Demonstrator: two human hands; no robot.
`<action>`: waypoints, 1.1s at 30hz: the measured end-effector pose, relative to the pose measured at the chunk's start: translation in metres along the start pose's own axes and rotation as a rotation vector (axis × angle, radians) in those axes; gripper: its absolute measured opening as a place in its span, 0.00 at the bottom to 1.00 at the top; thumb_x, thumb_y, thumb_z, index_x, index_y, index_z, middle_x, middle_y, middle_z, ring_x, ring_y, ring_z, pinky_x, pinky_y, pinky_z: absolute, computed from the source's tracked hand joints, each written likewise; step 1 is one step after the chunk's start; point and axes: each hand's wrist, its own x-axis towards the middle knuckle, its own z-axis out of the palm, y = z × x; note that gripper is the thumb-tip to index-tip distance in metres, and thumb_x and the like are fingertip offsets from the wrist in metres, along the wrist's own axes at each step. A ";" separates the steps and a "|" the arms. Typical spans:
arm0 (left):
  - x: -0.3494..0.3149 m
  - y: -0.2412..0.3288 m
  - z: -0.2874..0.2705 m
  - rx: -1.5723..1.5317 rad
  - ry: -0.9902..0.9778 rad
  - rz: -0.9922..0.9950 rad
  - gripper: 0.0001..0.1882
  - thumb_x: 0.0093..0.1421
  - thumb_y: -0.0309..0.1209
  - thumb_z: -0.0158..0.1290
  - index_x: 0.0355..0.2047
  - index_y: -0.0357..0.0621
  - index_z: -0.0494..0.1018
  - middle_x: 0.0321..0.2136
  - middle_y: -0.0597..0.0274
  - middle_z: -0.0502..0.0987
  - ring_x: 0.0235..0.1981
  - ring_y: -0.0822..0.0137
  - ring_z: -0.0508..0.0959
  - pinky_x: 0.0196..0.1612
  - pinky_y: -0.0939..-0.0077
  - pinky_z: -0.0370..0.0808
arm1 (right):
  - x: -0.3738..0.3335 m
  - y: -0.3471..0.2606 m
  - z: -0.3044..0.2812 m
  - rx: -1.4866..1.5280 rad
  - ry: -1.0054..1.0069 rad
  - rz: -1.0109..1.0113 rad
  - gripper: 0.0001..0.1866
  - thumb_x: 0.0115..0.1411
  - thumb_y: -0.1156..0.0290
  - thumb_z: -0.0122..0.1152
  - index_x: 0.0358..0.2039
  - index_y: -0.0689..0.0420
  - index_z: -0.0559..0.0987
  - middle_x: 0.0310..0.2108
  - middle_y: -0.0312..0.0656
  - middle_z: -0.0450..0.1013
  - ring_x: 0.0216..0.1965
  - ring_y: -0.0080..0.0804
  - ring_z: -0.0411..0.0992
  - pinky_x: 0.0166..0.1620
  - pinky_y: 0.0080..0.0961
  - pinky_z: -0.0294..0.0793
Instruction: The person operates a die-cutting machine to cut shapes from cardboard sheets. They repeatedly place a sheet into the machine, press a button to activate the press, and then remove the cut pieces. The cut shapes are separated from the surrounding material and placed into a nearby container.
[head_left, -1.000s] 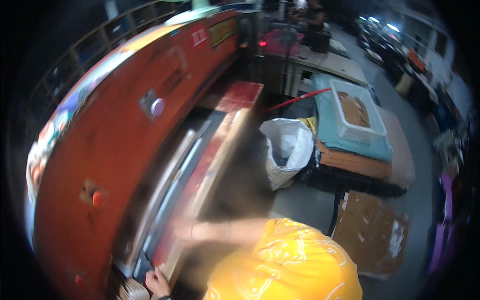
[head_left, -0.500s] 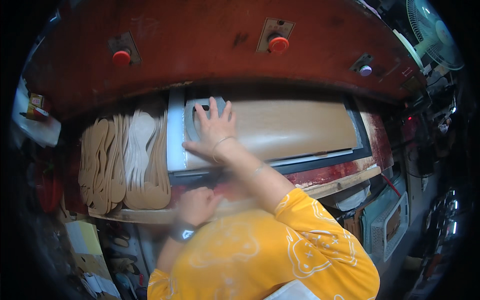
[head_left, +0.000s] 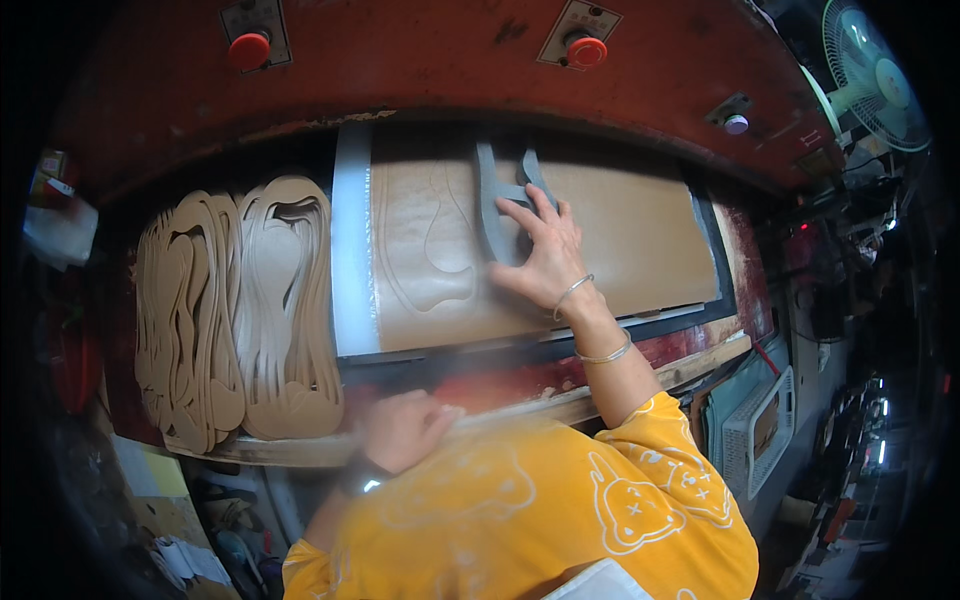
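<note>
A tan leather-like sheet (head_left: 630, 230) lies across a white board under the red machine. My right hand (head_left: 550, 250) grips a grey cutting die (head_left: 487, 205) that rests on this sheet, with thumb and fingers spread around its near part. Left of the die, curved cut outlines (head_left: 430, 245) show in the sheet. The die's far end reaches into the shade below the machine. By the front edge of the bench, my left hand (head_left: 405, 430) is loosely curled, slightly blurred, and nothing shows in it.
Stacks of tan curved cut pieces (head_left: 190, 320) and paler ones (head_left: 290, 310) stand at the left of the bench. Red push buttons (head_left: 586, 50) sit on the machine front overhead. A wooden strip (head_left: 690, 365) edges the bench; a white basket (head_left: 758, 430) and fan (head_left: 885, 80) are at right.
My right hand has moved the die to the right over the sheet, and cut outlines now show where it lay. The left hand stays by the bench edge.
</note>
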 end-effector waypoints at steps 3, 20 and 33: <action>-0.001 0.000 0.000 -0.003 -0.009 -0.001 0.13 0.51 0.38 0.59 0.17 0.42 0.74 0.15 0.60 0.71 0.16 0.58 0.73 0.20 0.68 0.67 | -0.003 -0.004 0.005 -0.167 0.009 0.006 0.38 0.33 0.58 0.65 0.52 0.44 0.73 0.59 0.52 0.57 0.57 0.61 0.54 0.57 0.51 0.55; -0.005 -0.013 0.019 0.179 0.245 0.212 0.11 0.51 0.30 0.58 0.17 0.38 0.72 0.16 0.55 0.69 0.16 0.58 0.71 0.20 0.69 0.66 | 0.015 0.159 -0.139 0.025 1.405 0.120 0.36 0.59 0.54 0.54 0.62 0.59 0.56 0.61 0.57 0.53 0.64 0.52 0.48 0.64 0.44 0.45; -0.021 -0.031 0.044 0.299 0.494 0.078 0.13 0.54 0.35 0.56 0.17 0.41 0.71 0.19 0.56 0.70 0.22 0.51 0.73 0.25 0.61 0.68 | -0.142 0.152 -0.072 0.263 0.806 -0.128 0.17 0.61 0.66 0.54 0.48 0.62 0.71 0.43 0.40 0.70 0.45 0.27 0.66 0.50 0.26 0.66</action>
